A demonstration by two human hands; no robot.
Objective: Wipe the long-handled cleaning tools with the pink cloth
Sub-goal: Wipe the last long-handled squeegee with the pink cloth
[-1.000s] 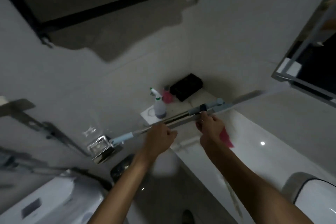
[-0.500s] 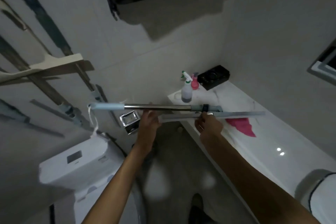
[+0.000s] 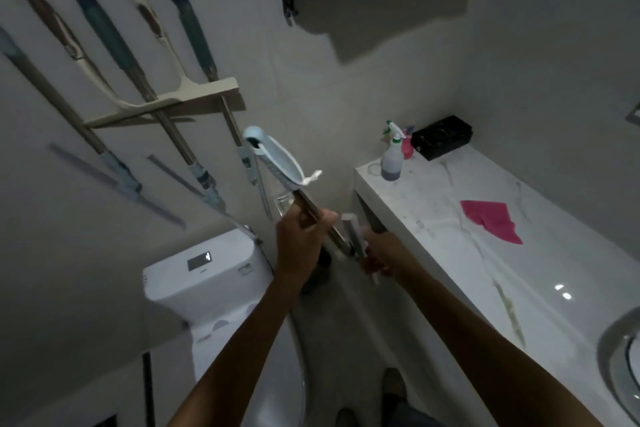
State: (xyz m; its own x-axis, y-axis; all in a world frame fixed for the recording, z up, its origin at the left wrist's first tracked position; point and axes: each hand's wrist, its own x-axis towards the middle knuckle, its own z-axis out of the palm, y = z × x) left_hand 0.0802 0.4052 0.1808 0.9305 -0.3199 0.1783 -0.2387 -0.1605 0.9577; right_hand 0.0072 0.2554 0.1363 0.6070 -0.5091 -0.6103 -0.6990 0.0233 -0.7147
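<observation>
The tool point(image 3: 277, 166) is being held in both hands, left hand point(image 3: 299, 239) clamped on its shaft, right hand point(image 3: 379, 255) gripping the head end. The cloth point(image 3: 491, 218) is lying on the desk point(image 3: 554, 253) at 3 o'clock, untouched; hanging the tool on the wall at 11 o'clock seems next.

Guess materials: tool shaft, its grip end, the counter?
Tool shaft: likely polished metal, it shows bright glints. Grip end: looks like matte pale-blue plastic, evenly coloured with no shine. Counter: glossy white marble or marble-look stone, grey veins and sharp light reflections; which one is unclear.
</observation>
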